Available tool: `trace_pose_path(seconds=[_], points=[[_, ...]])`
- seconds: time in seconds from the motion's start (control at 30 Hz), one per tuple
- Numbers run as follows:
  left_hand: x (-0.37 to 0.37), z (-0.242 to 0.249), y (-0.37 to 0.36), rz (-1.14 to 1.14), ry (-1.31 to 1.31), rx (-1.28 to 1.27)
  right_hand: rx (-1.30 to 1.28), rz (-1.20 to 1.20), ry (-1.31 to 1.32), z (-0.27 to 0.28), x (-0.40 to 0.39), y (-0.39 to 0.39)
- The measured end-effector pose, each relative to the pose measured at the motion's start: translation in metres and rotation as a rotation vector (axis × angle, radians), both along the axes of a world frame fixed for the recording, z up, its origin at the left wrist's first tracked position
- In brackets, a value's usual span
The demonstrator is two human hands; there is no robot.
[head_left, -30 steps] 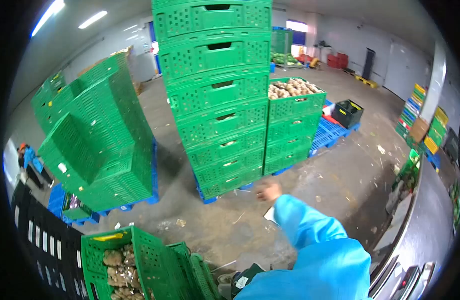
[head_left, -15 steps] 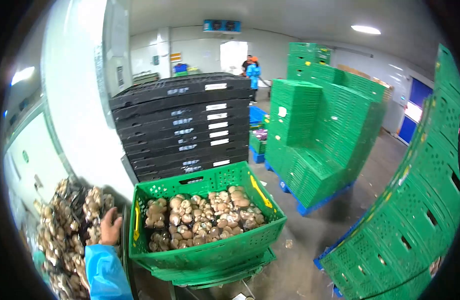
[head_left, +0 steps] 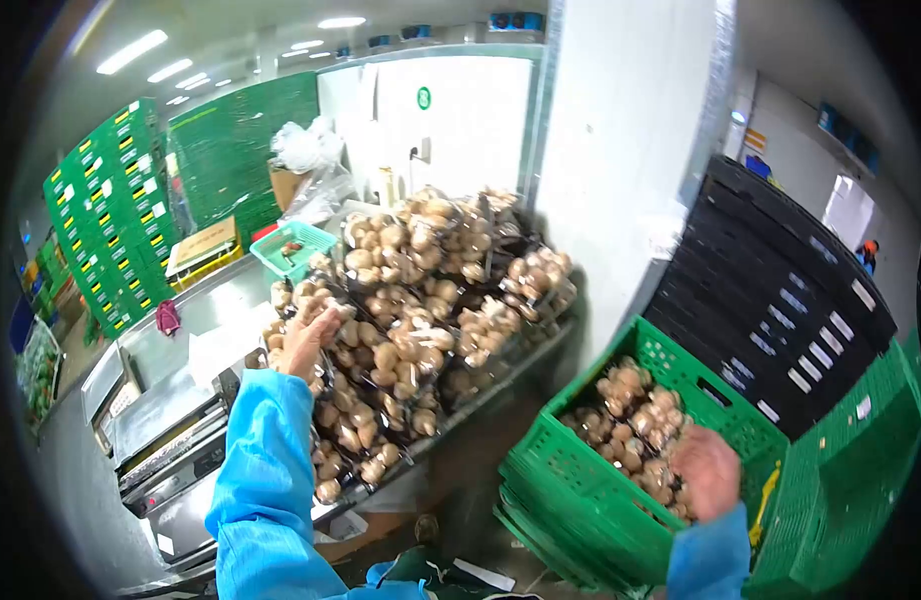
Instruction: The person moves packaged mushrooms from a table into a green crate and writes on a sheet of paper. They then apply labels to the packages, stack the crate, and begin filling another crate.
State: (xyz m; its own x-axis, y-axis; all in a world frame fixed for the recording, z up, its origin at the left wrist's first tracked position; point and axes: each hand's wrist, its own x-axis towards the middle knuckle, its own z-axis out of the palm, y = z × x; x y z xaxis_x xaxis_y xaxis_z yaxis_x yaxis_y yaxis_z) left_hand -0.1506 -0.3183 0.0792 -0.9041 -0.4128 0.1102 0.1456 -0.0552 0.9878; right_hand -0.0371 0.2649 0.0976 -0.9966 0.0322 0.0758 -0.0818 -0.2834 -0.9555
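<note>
A large heap of clear-wrapped mushroom packs (head_left: 411, 330) fills the steel surface in front of me. My left hand (head_left: 309, 342) is at the heap's left edge, fingers apart and reaching over the packs, touching them; I see no pack lifted in it. On the right stands a green plastic crate (head_left: 581, 465) with wrapped mushroom packs (head_left: 626, 420) inside. Over the crate's right half is my right hand (head_left: 708, 470), smeared by motion, close to the packs; its fingertips cannot be made out. Both sleeves are blue.
Dark crates (head_left: 781, 290) are stacked behind the green crate, beside a white pillar (head_left: 626, 170). A small mint basket (head_left: 294, 248) sits beyond the heap. Metal equipment (head_left: 176, 440) lies at left, with green crate stacks (head_left: 116, 215) farther back. A person (head_left: 868, 255) stands far right.
My view has swung left, so the heap is now central and the green crate sits at right. My right hand has come into view over the crate. My left hand is now at the heap's left edge.
</note>
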Motion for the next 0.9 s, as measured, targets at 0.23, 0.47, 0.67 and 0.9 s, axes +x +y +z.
trace_pose_path(seconds=[0.23,0.47,0.67,0.9], points=[[-0.168,-0.028,-0.101,0.223,0.053,-0.291,0.128,0.348,-0.015,0.035,-0.268,-0.277],[-0.207,-0.020,-0.084,-0.023,-0.184,0.070,0.541,0.023,0.018,0.019,-0.456,-0.402],[-0.194,-0.027,-0.066,0.058,0.064,0.226,0.733,0.025,0.240,0.030,-0.418,-0.448],[-0.153,0.028,-0.083,-0.185,0.061,0.250,-0.214,0.027,0.187,0.019,-0.372,-0.352]])
